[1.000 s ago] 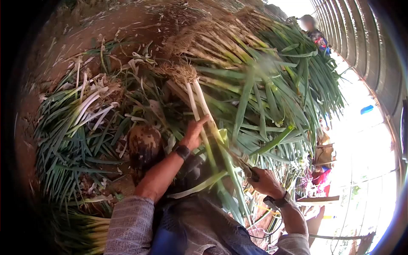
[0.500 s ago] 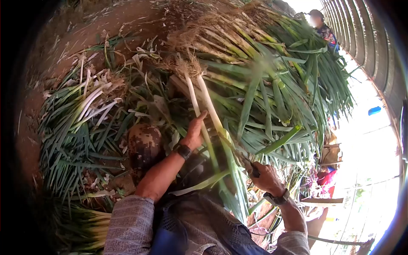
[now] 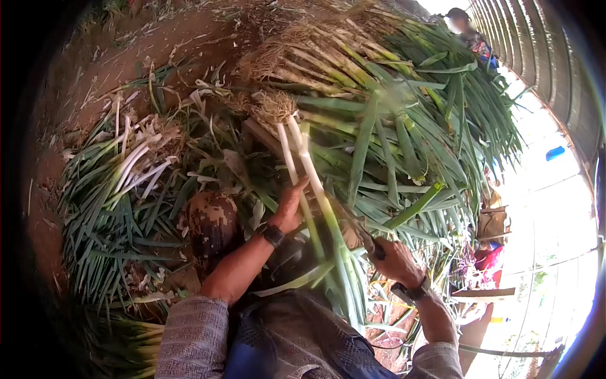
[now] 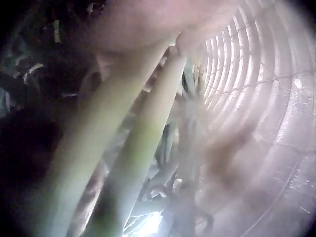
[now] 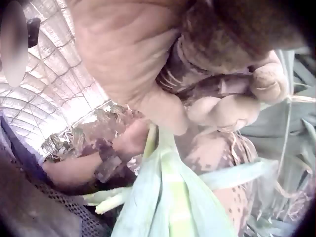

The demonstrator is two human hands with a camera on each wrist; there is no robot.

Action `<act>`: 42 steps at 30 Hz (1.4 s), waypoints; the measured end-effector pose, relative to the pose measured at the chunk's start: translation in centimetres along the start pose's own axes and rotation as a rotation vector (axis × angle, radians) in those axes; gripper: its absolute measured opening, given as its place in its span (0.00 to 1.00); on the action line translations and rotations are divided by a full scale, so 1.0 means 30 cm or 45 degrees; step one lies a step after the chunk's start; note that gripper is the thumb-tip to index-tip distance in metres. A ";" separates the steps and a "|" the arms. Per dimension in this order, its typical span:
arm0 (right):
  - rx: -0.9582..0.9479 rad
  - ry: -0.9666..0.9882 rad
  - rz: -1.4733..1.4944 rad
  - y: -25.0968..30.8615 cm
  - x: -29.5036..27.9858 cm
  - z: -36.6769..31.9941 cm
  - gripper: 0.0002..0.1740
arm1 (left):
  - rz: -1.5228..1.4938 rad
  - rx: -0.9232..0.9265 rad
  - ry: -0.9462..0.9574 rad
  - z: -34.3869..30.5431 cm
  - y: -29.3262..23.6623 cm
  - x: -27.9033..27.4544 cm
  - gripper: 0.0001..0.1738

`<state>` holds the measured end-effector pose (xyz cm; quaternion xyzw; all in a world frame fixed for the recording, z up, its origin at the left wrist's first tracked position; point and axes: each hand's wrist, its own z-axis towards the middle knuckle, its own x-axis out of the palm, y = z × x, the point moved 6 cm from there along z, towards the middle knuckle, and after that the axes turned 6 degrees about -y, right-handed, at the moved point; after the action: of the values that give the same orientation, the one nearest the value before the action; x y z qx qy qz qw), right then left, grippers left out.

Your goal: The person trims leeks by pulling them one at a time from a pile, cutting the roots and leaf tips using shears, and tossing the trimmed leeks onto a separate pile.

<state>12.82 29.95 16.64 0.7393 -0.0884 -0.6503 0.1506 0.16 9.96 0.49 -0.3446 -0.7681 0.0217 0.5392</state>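
Left hand (image 3: pixel 289 205) grips two white-stemmed leeks (image 3: pixel 304 158) (roots tufted); right hand (image 3: pixel 396 260) clutches a knife (image 3: pixel 376 250).

White-stalked green leeks (image 3: pixel 310 167), grey striped sleeve (image 3: pixel 189 331).

The right hand (image 5: pixel 197 54) curled its soiled fingers (image 5: pixel 222 111) round a dark handle (image 5: pixel 217 85). Just below, a leek (image 5: pixel 170 197) spread pale green leaves. Behind it, the left hand (image 5: pixel 131 140), wearing a wristband (image 5: pixel 106 165), held its stalk.
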 end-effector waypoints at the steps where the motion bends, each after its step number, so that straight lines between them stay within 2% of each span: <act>1: 0.002 -0.014 -0.002 0.009 -0.002 0.031 0.14 | 0.020 0.014 0.066 -0.013 -0.006 0.029 0.18; 4: -0.108 -0.193 -0.033 0.037 -0.006 0.140 0.12 | -0.022 0.009 0.146 -0.043 -0.007 0.060 0.19; 9: -0.242 -0.183 -0.185 0.066 0.017 0.278 0.10 | -0.045 0.032 0.136 -0.031 -0.009 0.026 0.19; 11: -0.233 -0.337 -0.109 0.090 -0.014 0.324 0.11 | -0.061 0.047 0.160 -0.049 -0.005 0.035 0.17; 12: -0.332 -0.297 -0.150 0.104 -0.005 0.329 0.13 | -0.076 0.048 0.180 -0.057 -0.011 0.041 0.15; 15: -0.338 -0.395 -0.246 0.113 -0.002 0.371 0.13 | -0.125 0.049 0.198 -0.069 -0.023 0.042 0.15; 16: -0.384 -0.456 -0.244 0.140 -0.022 0.373 0.09 | -0.126 0.055 0.202 -0.071 -0.016 0.043 0.15; 17: -0.395 -0.462 -0.246 0.161 -0.040 0.375 0.09 | -0.133 0.064 0.179 -0.069 -0.013 0.043 0.15; 19: -0.353 -0.252 -0.144 0.183 -0.032 0.385 0.15 | -0.134 0.075 0.159 -0.067 -0.022 0.031 0.15; 21: -0.287 -0.258 -0.173 0.185 -0.044 0.402 0.15 | -0.191 -0.043 0.216 -0.073 -0.014 0.027 0.15; 23: -0.231 -0.263 -0.200 0.194 -0.059 0.419 0.15 | -0.174 -0.004 0.217 -0.072 -0.015 0.038 0.15; 25: -0.306 -0.130 -0.207 0.225 -0.048 0.410 0.14 | -0.131 0.055 0.209 -0.075 -0.015 0.041 0.16; 29: -0.304 -0.260 -0.175 0.248 -0.076 0.408 0.16 | -0.187 -0.019 0.298 -0.077 0.004 0.064 0.15; 31: -0.228 -0.338 0.007 0.261 -0.104 0.399 0.16 | -0.230 0.061 0.289 -0.083 -0.006 0.073 0.20; 32: -0.239 -0.393 0.053 0.273 -0.122 0.394 0.10 | -0.231 0.054 0.310 -0.087 -0.006 0.077 0.20; 33: -0.233 -0.402 0.055 0.258 -0.127 0.397 0.10 | -0.223 0.049 0.317 -0.081 0.001 0.071 0.20; 35: -0.315 -0.233 -0.166 0.211 -0.103 0.416 0.11 | -0.290 0.100 0.389 -0.068 -0.004 0.073 0.19; 36: -0.314 -0.246 -0.170 0.186 -0.111 0.428 0.11 | -0.336 0.031 0.461 -0.071 -0.015 0.079 0.18; 39: -0.309 -0.261 -0.317 0.149 -0.108 0.427 0.13 | -0.225 0.073 0.488 -0.076 -0.029 0.086 0.19; 42: -0.261 -0.437 -0.142 0.176 -0.160 0.405 0.14 | -0.313 0.012 0.599 -0.070 -0.020 0.092 0.19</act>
<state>0.51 25.26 21.60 0.6024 -0.0052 -0.7795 0.1715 1.11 10.32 3.86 -0.2416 -0.6576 -0.1211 0.7032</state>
